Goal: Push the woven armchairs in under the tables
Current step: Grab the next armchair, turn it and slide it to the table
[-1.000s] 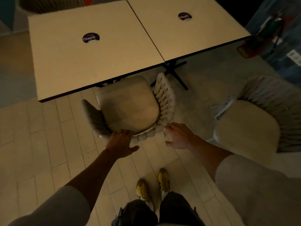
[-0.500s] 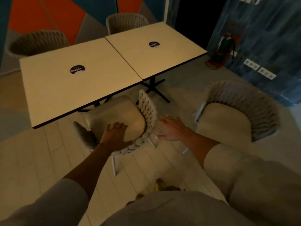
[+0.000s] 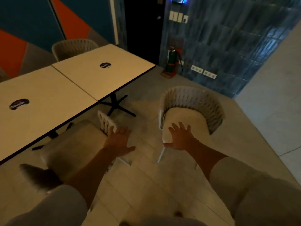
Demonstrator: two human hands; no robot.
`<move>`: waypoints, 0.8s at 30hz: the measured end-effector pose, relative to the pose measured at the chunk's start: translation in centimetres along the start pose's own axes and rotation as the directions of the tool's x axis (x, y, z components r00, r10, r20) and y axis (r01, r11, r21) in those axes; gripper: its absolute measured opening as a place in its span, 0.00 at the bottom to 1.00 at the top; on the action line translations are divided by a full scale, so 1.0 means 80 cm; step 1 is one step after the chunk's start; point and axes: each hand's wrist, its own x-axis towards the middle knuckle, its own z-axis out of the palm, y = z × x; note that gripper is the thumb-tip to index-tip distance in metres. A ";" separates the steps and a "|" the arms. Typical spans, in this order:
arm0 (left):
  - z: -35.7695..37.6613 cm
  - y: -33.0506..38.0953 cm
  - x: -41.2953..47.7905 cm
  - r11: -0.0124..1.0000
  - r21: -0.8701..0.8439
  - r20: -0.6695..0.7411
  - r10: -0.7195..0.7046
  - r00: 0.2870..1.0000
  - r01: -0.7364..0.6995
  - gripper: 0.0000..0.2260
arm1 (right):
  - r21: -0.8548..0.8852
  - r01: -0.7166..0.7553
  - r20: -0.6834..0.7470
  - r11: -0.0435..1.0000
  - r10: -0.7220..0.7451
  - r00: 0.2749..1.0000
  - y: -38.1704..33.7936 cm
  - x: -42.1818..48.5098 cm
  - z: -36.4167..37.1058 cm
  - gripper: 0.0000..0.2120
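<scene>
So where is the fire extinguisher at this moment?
In the head view, the fire extinguisher stands on the floor at upper centre, against the blue tiled wall, just right of the dark doorway and beyond the right-hand table's far corner.

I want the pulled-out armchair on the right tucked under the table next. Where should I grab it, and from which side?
Probably the curved woven backrest, from behind on its far right side, pushing left toward the table. The seat opening faces the table, so the back rim offers a two-handed grip. The right hand is only spread over the seat cushion's front.
</scene>
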 end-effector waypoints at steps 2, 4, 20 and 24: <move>-0.017 0.033 0.014 0.999 0.041 -0.002 0.012 1.000 -0.012 0.44 | 0.033 -0.047 0.000 0.998 0.047 0.999 0.044 -0.009 0.003 0.54; -0.031 0.060 0.033 0.997 0.071 0.004 0.011 1.000 -0.011 0.43 | 0.054 -0.075 -0.011 0.996 0.076 0.997 0.083 -0.019 0.007 0.55; -0.056 0.337 0.195 0.997 0.015 -0.010 0.082 0.997 -0.082 0.40 | 0.259 -0.301 0.014 0.918 0.308 0.951 0.416 -0.083 0.060 0.64; -0.048 0.347 0.233 0.997 -0.066 -0.012 0.045 0.999 -0.046 0.39 | 0.291 -0.327 0.032 0.899 0.333 0.942 0.441 -0.060 0.070 0.58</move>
